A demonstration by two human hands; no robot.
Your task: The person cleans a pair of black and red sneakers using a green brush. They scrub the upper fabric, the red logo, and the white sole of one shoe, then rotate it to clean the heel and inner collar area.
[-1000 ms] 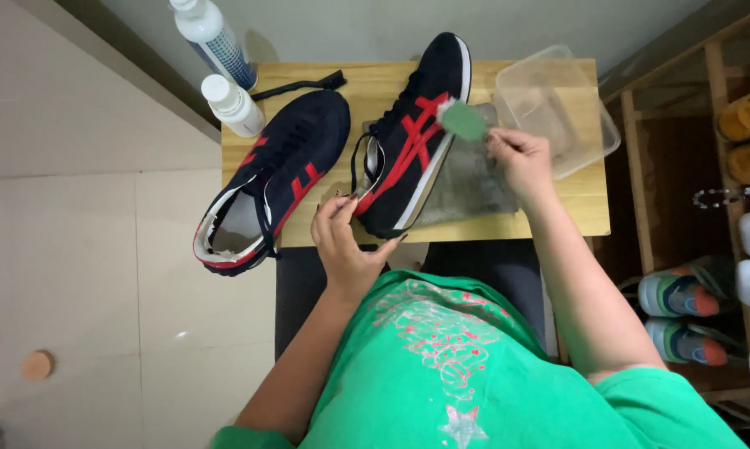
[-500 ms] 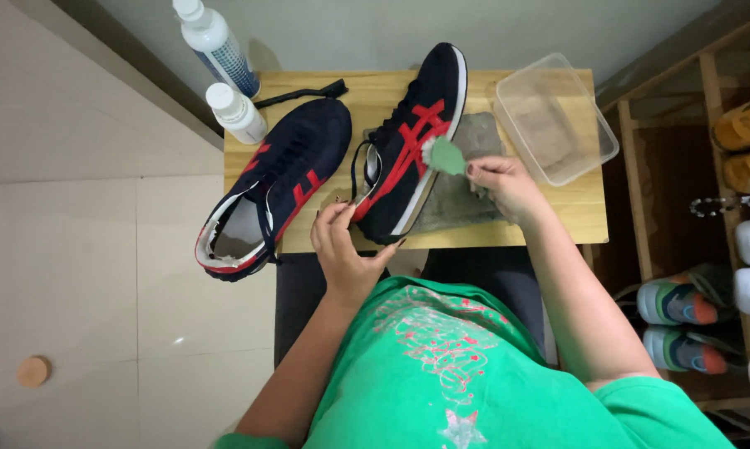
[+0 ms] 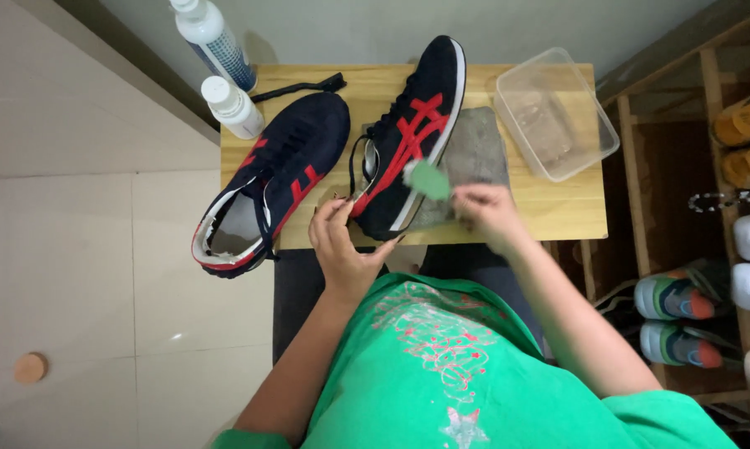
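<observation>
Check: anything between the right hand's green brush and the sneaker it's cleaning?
Nothing visible. The right hand holds the green brush right at the sole edge of the sneaker, which the left hand grips at the heel.

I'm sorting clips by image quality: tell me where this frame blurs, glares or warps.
Head view: mostly sharp and evenly lit; the green brush in the right hand is motion-blurred; the left hand on the shoe is crisp; a small glare spot on the floor tiles; wide-angle bending at the shoe rack.
</observation>
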